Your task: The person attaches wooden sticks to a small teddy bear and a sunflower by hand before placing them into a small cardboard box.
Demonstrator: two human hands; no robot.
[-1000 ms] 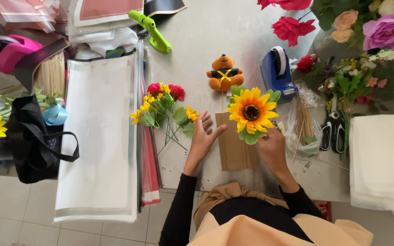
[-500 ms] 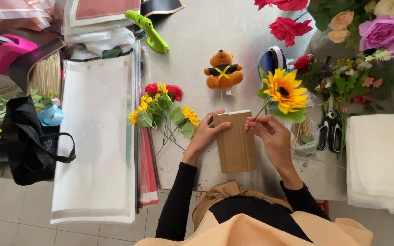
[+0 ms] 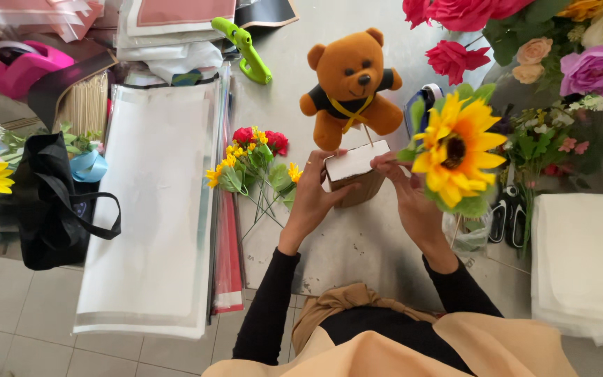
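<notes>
- The brown block with a white top is in the middle of the table, tipped up, its white face looking up at us and its long side running left to right
- The left hand wraps around the block's left side, fingers pressed on it
- The right hand pinches the sunflower by its stem, right at the block's right edge; the flower faces up
- The teddy bear stands on a thin stick at the block's far side; if the block tips, I think the bear could fall
- The small flower bunch lies just left; a bump could push it
- The scissors lie near on the right; a hand could hit them
</notes>
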